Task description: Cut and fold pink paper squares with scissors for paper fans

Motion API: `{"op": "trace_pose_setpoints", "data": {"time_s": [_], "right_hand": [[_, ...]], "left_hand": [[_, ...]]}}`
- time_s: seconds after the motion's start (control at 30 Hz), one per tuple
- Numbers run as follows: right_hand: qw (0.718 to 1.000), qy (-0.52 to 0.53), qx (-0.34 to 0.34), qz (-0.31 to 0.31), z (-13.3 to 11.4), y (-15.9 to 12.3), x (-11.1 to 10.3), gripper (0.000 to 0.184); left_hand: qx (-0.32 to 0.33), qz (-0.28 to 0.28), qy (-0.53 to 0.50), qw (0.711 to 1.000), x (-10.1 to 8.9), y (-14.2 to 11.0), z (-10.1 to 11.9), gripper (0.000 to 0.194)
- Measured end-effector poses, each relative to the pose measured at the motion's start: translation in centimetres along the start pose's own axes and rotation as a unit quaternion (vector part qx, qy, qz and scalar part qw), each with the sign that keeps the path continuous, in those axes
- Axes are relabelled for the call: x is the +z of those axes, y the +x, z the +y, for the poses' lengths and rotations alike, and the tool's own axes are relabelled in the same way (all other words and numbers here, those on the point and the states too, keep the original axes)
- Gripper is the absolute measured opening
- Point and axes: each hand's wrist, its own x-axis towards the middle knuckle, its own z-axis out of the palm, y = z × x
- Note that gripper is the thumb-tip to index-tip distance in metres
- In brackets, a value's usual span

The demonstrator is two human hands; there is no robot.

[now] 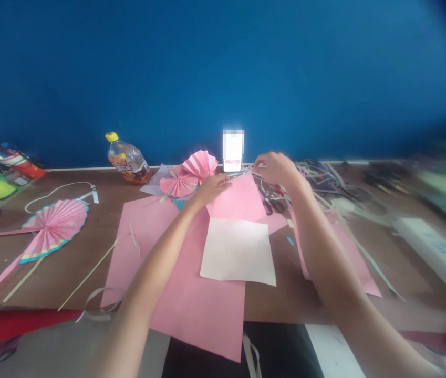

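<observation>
My left hand (211, 190) lies at the upper left edge of a pink sheet (238, 199), its fingers stretched toward the phone. Beyond that sheet's upper right corner is my right hand (276, 167), with fingers bent together beside a tangle of pale paper strips (305, 173). Whatever it may hold is too small to make out. A cream square of paper (238, 252) overlaps the pink sheet's near edge. Under both spreads a large pink sheet (203, 310) that hangs over the table's front edge. Dark scissor handles (273, 206) show below my right wrist.
A lit phone (232, 152) stands against the blue wall. Left of it are pink folded fans (200, 165) and a tilted bottle with a yellow cap (128, 160). Another pleated fan (55, 228) lies far left. A white power strip (437, 257) sits right.
</observation>
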Motion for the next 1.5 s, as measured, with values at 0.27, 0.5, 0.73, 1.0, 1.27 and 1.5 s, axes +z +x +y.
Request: {"op": "trace_pose_setpoints", "data": {"time_s": [0.27, 0.5, 0.73, 1.0, 1.27, 1.5], "right_hand": [[0.991, 0.118, -0.041, -0.050, 1.3, -0.1, -0.5, 0.032], [0.986, 0.155, -0.047, -0.045, 1.2, -0.3, -1.2, 0.034], [0.982, 0.173, -0.042, -0.065, 1.0, -0.4, -1.2, 0.032], [0.982, 0.169, -0.051, -0.063, 0.7, -0.5, -1.4, 0.030], [0.981, 0.157, -0.068, -0.096, -0.2, -1.1, -2.0, 0.029], [0.977, 0.172, -0.106, -0.065, -2.7, -1.6, -2.1, 0.024]], "left_hand": [[0.013, -0.003, -0.024, 1.000, -0.6, 0.2, 0.7, 0.038], [0.011, 0.002, -0.020, 1.000, -1.0, 0.1, 1.3, 0.036], [-0.001, 0.012, -0.016, 1.000, -1.1, 0.1, 0.8, 0.031], [-0.002, -0.031, -0.033, 0.999, -1.8, -0.2, 0.2, 0.032], [-0.010, -0.068, -0.025, 0.997, -2.7, -0.6, 0.6, 0.033], [0.020, 0.026, 0.037, 0.999, -1.1, 0.1, 4.1, 0.035]]}}
